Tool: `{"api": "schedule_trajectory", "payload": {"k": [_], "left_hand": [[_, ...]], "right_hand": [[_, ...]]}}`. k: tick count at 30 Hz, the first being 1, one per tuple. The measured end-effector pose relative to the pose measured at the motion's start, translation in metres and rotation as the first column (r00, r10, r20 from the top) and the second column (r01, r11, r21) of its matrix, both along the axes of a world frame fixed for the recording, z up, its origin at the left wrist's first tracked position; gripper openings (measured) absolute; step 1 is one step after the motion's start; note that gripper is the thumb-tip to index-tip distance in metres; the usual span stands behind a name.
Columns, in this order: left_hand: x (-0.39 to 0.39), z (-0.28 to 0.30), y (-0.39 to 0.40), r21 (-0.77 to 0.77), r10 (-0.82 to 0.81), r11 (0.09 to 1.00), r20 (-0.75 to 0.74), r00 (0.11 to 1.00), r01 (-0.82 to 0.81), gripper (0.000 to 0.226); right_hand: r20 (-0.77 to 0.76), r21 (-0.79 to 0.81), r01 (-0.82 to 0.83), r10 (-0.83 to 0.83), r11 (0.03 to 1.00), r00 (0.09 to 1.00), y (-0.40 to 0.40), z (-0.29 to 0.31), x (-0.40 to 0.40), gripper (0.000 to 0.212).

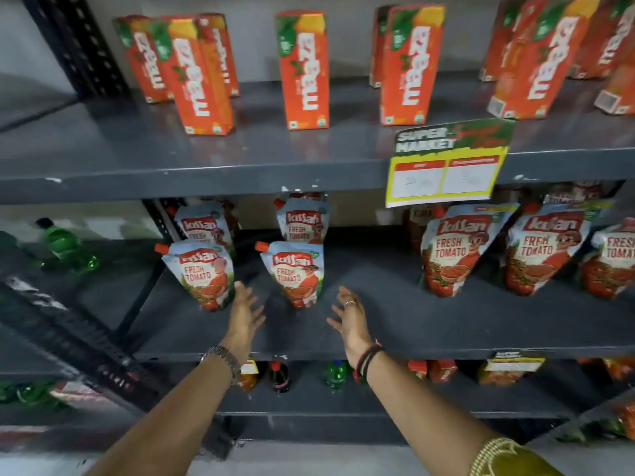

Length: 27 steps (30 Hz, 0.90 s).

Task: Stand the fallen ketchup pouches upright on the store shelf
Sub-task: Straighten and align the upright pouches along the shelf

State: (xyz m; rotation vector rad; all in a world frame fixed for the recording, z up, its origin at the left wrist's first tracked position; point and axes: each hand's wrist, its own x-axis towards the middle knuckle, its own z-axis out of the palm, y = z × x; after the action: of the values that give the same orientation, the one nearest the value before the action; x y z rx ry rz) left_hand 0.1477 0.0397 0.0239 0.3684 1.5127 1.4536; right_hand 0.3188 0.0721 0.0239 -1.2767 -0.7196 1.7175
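Several white-and-red ketchup pouches with orange caps stand upright on the dark middle shelf [395,324]. One front pouch [202,273] stands at the left and another [295,271] in the centre, each with a pouch behind it. More pouches [453,249] stand in a row at the right. My left hand [245,312] is open, its fingertips close beside the left front pouch. My right hand [348,316] is open too, just right of the centre pouch and not touching it. Both hands hold nothing.
Orange juice cartons [304,70] stand on the shelf above. A yellow price tag [446,170] hangs from that shelf's edge. Bottles [280,376] and packets sit on the shelf below. A black upright post [151,290] bounds the left. Green bottles [65,245] lie in the neighbouring bay.
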Motion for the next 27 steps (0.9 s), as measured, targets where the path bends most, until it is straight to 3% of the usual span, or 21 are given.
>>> {"api": "schedule_trajectory", "payload": {"k": [6, 9, 17, 21, 25, 27], "left_hand": [[0.005, 0.017, 0.014, 0.092, -0.247, 0.967, 0.134, 0.96, 0.236, 0.076], [0.016, 0.021, 0.018, 0.209, -0.319, 0.936, 0.155, 0.935, 0.284, 0.07], [0.024, 0.017, 0.028, 0.271, -0.298, 0.93, 0.159, 0.941, 0.249, 0.056], [0.023, 0.013, 0.03, 0.288, -0.31, 0.923, 0.166, 0.936, 0.254, 0.062], [0.013, -0.002, 0.023, 0.232, -0.155, 0.968, 0.252, 0.955, 0.096, 0.069], [-0.002, -0.013, 0.014, 0.172, -0.01, 0.984, 0.293, 0.956, -0.043, 0.072]], "right_hand": [[-0.189, -0.075, -0.005, -0.009, 0.997, 0.982, 0.001, 0.015, -0.034, 0.046], [-0.173, -0.06, -0.033, 0.022, 0.998, 0.985, 0.008, 0.018, -0.046, 0.039], [-0.15, -0.08, 0.012, -0.024, 0.997, 0.988, 0.028, 0.016, -0.053, 0.042], [-0.115, -0.07, 0.033, -0.041, 0.997, 0.993, 0.027, 0.011, -0.048, 0.044], [-0.08, -0.12, 0.058, -0.068, 0.991, 0.995, 0.016, -0.004, -0.047, 0.023], [-0.06, -0.144, 0.045, -0.054, 0.989, 0.997, 0.008, -0.013, -0.05, 0.028]]}}
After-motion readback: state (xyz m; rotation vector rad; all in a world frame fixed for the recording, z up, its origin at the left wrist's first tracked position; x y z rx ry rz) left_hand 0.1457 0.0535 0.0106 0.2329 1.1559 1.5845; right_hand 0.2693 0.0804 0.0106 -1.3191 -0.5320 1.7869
